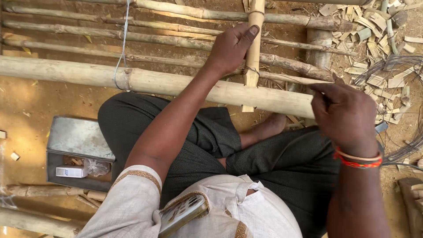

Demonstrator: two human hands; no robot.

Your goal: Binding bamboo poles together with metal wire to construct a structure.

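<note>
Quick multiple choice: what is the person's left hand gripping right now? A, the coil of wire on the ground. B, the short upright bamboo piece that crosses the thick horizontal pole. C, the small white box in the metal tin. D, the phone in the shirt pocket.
B: the left hand wraps around the short upright bamboo piece, thumb resting on it, where it crosses the thick horizontal pole.

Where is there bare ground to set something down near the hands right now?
Bare dirt lies between the thick bamboo pole, the grey metal box and the bent knee. It is crowded to the right: bamboo chips and a wire coil surround the right hand. The left hand rests on the short upright bamboo piece, over tightly spaced poles.
</note>
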